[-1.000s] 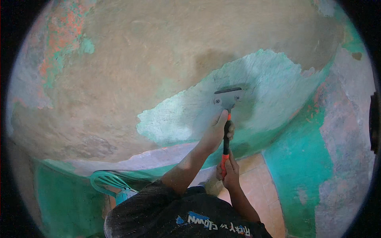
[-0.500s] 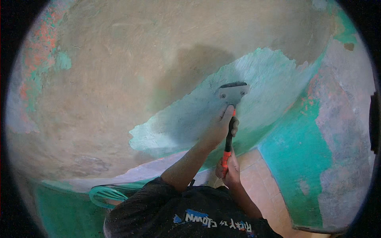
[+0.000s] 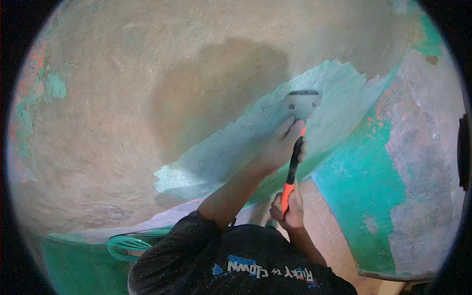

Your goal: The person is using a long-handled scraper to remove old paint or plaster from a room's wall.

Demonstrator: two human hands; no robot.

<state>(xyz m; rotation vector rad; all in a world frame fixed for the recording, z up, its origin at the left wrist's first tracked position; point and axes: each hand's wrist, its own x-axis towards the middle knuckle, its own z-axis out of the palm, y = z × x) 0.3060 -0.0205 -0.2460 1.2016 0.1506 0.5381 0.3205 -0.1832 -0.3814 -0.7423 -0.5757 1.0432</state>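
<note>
A long-handled scraper (image 3: 293, 162) with a black and orange grip is held in both my hands. My left hand (image 3: 290, 135) is closed round the upper handle, just below the wide grey metal head. Lower down, my right hand (image 3: 289, 209) wraps round the orange end of the handle. The scraper's dark blade edge lies at the wall, over a pale green painted patch (image 3: 236, 145). Bare brownish plaster (image 3: 123, 73) surrounds that patch above and to the left. Some fingers of the left hand are hidden behind the handle.
On the right, another wall face (image 3: 359, 191) carries bright green paint and greyish bare areas. A tiled floor (image 3: 319, 216) shows below my right hand. A light green looped object (image 3: 128, 248) is at the lower left. A dark object (image 3: 463, 152) stands at the far right edge.
The scraper and both hands have shifted to the right, with its head a little higher on the wall. My shadow has moved left on the plaster. Both hands still grip the handle.
</note>
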